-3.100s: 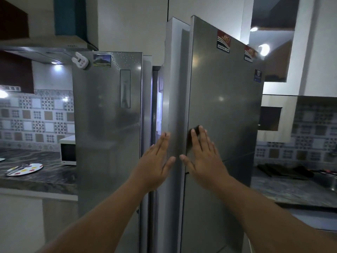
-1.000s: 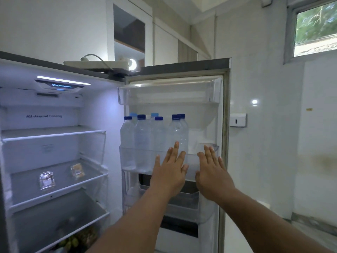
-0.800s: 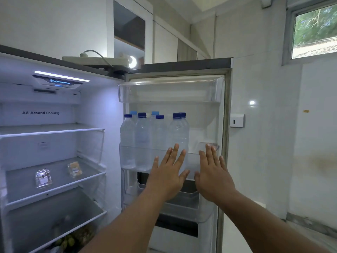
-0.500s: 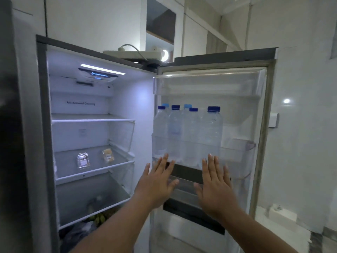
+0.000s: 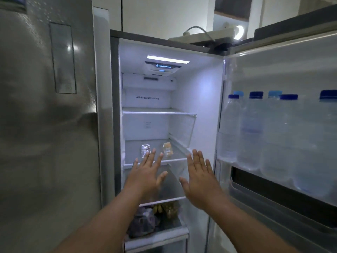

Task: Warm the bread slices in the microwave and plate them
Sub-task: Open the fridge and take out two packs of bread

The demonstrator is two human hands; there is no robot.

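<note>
The open fridge (image 5: 204, 99) is showing water bottles (image 5: 249, 132) standing in its door, both flat, empty hands, left hand (image 5: 145, 177) and right hand (image 5: 199, 179), hovering before its middle shelf, where 2 small wrapped packets (image 5: 167, 148) are lying.

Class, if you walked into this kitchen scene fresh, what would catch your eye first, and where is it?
The open fridge compartment, lit from its ceiling, with two small wrapped packets on a middle shelf. At right, blue-capped water bottles fill the open door's rack. In front, the left hand and right hand reach forward, fingers spread, holding nothing.
</note>
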